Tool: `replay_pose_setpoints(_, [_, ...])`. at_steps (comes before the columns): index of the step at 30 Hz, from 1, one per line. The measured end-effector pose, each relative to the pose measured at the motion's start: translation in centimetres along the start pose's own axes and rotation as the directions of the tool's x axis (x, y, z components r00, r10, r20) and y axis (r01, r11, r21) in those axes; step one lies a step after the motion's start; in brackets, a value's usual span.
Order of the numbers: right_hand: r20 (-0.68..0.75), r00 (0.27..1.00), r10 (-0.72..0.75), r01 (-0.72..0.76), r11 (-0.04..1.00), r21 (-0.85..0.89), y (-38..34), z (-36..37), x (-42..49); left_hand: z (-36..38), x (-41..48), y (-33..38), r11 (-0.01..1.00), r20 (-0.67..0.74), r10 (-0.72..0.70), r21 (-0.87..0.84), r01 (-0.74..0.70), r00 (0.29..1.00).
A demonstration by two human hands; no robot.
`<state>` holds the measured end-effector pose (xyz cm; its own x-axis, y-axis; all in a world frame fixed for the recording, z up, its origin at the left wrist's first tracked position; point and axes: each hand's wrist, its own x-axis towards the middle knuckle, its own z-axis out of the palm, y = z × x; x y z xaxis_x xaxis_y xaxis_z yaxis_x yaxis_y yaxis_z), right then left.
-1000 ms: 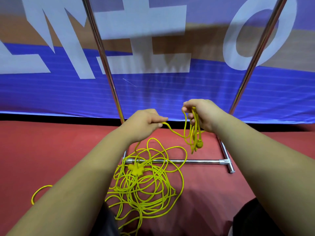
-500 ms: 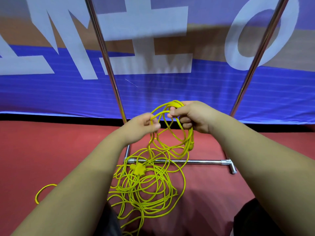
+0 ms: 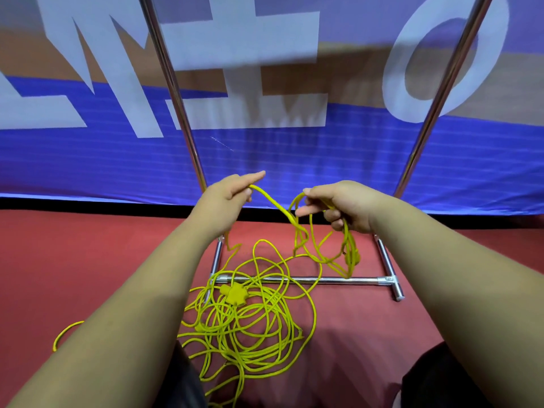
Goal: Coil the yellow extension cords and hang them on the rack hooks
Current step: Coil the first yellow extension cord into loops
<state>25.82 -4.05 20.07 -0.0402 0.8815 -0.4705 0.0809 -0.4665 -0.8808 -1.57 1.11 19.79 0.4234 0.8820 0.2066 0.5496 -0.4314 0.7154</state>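
Left hand [image 3: 228,195]: it pinches the yellow cord [image 3: 273,203], and one finger points out straight.
Right hand [image 3: 341,204]: its curled fingers hold a small coil [image 3: 348,251]. The loops hang down below it. Its thumb and first finger reach toward the left hand.
Cord between the hands: one piece runs from the left hand down to the right hand and sags a little.
Pile [image 3: 250,328]: most of the cord lies in a messy heap on the red floor [image 3: 88,260], below both hands and more under the left one. Some strands lie across the bottom bar [image 3: 323,280] of the rack.
Plug block [image 3: 234,293]: a chunky yellow piece sits on top of the pile, below the left hand.
Stray bit [image 3: 63,334]: a yellow curve peeks out past the left arm (I cannot tell if it is the same cord).
Rack: two shiny poles [image 3: 173,92] go up behind the hands. No hooks show here.
Step now: I think this is the coiling part, and it is only just begun, since the coil is small and the pile is big.
Next move: the left hand likely needs to bring its piece over to the right hand to make one more loop, then slide back along the cord for more.
Watch out: the pile looks tangled, so a hard pull could make a knot or snag on the bar.
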Motion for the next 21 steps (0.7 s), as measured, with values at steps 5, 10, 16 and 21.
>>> replay_pose_setpoints(5, [-0.006,1.000,-0.020,0.020,0.999,-0.044,-0.1,1.5,0.3,0.3,-0.3,3.1,0.999,0.077,0.023,0.028,-0.025,0.997])
replay_pose_setpoints(10, [0.056,0.998,-0.026,0.030,0.997,-0.074,-0.3,3.1,0.4,1.8,-0.1,3.5,0.990,0.017,0.067,0.125,-0.069,0.998])
replay_pose_setpoints(16, [0.125,0.992,-0.003,-0.002,0.999,0.036,0.2,3.8,0.3,2.3,0.2,2.8,0.988,0.008,0.059,0.141,-0.060,0.998])
replay_pose_setpoints(21, [0.113,0.992,-0.059,0.065,0.996,-0.053,-0.2,3.6,-0.1,2.5,0.2,1.6,0.996,0.077,-0.018,0.089,0.011,0.997])
